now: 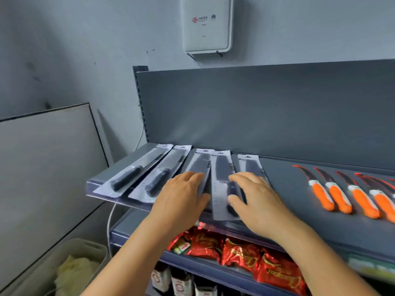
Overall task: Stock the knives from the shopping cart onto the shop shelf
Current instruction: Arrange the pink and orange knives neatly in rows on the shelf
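Head view: orange-handled knives beside packs.

A pale grey wall fills the far side, marked with a few dark smudges at the left. High on it hangs a white box with a small red logo. A grey framed panel leans against the wall at the left. Near the lower left corner stands a beige bin with crumpled pale material inside. A white cable runs down beside the dark grey upright back panel. The light is cool and even.
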Action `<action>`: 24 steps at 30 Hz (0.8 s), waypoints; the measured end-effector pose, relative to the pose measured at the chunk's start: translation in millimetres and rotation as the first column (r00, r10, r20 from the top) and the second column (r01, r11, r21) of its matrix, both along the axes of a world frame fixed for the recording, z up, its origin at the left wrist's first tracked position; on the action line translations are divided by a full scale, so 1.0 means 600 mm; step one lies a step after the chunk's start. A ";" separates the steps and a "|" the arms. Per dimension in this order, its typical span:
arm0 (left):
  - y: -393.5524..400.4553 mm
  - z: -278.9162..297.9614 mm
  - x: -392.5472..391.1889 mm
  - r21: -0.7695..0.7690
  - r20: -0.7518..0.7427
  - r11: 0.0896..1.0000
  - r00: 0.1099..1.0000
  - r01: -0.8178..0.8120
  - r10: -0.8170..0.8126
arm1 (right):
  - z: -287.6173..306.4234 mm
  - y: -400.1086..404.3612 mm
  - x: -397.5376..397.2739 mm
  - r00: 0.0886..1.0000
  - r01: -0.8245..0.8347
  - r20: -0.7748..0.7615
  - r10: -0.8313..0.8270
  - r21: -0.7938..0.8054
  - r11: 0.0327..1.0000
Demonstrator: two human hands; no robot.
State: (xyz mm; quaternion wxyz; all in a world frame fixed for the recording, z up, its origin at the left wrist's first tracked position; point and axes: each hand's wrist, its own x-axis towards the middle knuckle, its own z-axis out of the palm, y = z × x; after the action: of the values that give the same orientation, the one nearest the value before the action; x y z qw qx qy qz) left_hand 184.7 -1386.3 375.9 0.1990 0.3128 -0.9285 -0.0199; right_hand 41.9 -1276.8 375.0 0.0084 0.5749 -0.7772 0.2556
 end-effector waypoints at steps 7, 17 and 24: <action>-0.141 -0.009 0.100 0.045 0.055 0.989 0.989 -0.140 0.138 | 0.005 -0.118 0.109 0.993 -0.090 0.080 0.084 0.078 0.993; -0.283 -0.021 0.125 0.153 0.216 0.948 0.946 -0.279 0.243 | 0.006 -0.284 0.144 0.989 -0.131 0.106 0.101 0.336 0.933; -0.323 -0.029 0.122 0.235 0.189 0.930 0.952 -0.282 0.241 | -0.003 -0.345 0.145 0.994 -0.082 0.096 0.043 0.449 0.890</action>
State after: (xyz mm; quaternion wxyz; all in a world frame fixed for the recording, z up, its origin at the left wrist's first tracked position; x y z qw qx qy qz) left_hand 258.0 -1580.4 358.5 0.0836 0.4577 -0.8806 -0.0897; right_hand 128.9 -1483.9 372.9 -0.1660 0.5747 -0.7961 0.0919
